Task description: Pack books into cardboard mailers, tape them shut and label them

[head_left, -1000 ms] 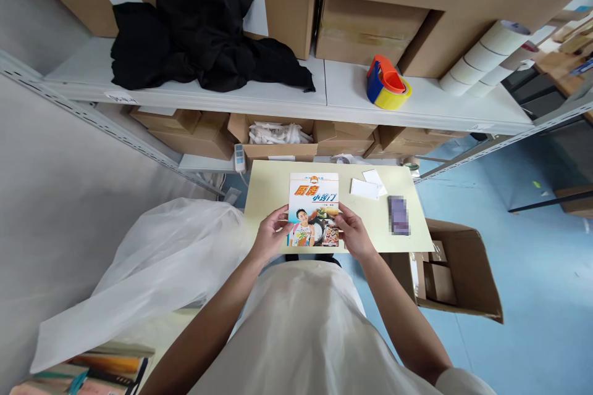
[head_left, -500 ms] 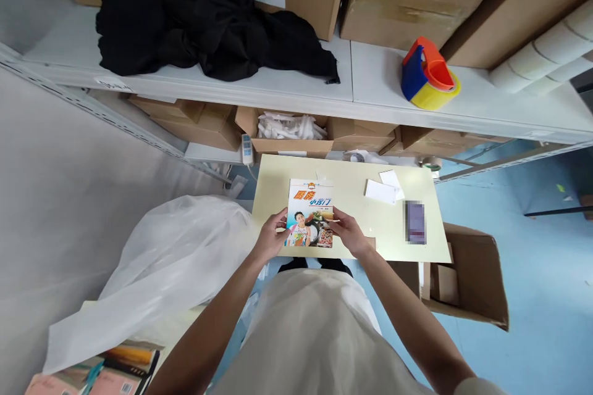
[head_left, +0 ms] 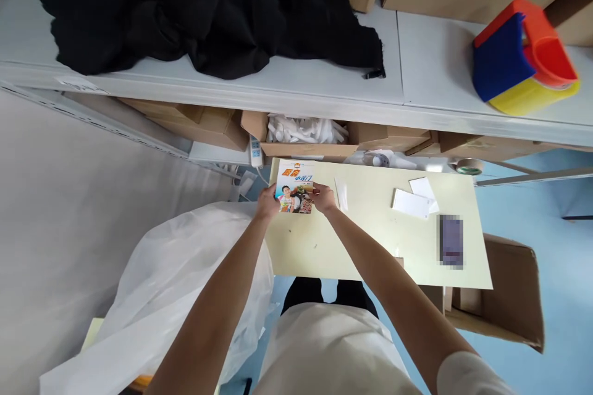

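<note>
White and blue on the cover of this booklet (head_left: 294,189), with orange lettering up top and food photos below. It's right around the middle of the frame, over the upper left corner of the pale yellow counter (head_left: 319,250), and it sits squarely between the two hands. The left hand (head_left: 267,202) is closed on its left edge, and the right hand (head_left: 323,198) has the right edge pinched, fingers lapping slightly onto the cover. So both are pretty much closed, with just the booklet's edges in their grip. Can't tell if it's touching the counter or held a bit above it.

Just right of the right hand there's a thin white slip (head_left: 341,192). Further right on the counter, well apart from the booklet, are two overlapping white cards (head_left: 410,203) and a pixelated purple thing (head_left: 451,241) just below them. Big sheet of whitish plastic (head_left: 185,265) bunched up in the lower left, and black cloth (head_left: 208,15) sprawled on the shelf (head_left: 438,62) in the upper left.
</note>
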